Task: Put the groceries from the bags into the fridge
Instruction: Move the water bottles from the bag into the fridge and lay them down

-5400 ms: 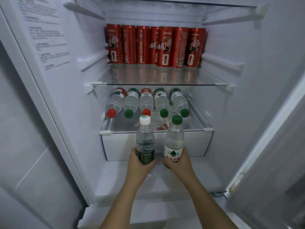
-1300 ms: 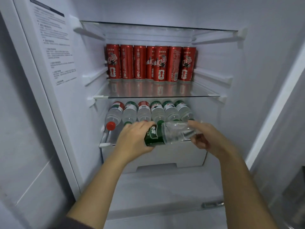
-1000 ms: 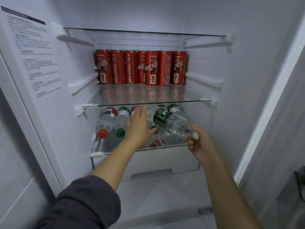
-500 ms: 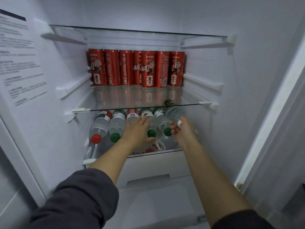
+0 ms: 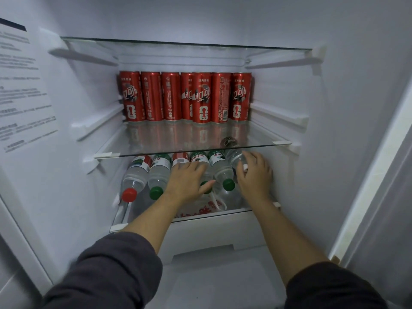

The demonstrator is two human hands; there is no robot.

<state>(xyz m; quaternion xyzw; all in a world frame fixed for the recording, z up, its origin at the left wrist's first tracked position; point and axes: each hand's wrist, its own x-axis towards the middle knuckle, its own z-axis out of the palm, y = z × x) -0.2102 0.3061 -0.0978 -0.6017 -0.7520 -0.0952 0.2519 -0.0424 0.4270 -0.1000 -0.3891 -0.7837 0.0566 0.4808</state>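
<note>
Clear plastic water bottle with a white cap (image 5: 235,156): on its side, cap toward the person, at the right end of the lower compartment near the fridge's right wall. Right hand (image 5: 255,176) has its fingers curled over the cap end, and the cap shows between them. The bottle's far half runs away from the grip under the glass shelf (image 5: 156,142) and shows dimly through it.

Just left of the grip: row of clear plastic water bottles (image 5: 160,175), all on their sides, with green and red caps. Whether the nearest one touches the held bottle, cannot tell. Left hand (image 5: 186,178) lies flat on the middle of the row, fingers straight, gripping nothing.

Below the grip: white plastic bag with red print (image 5: 200,210), under the bottles. Above and beyond the grip: red drink cans (image 5: 201,97) standing in a line at the back of the glass shelf.

Step, as I read it: seating this bottle into the row. The next move calls for a short push inward, then letting go without starting a roll. The flat left hand looks placed to steady the neighbours.
</note>
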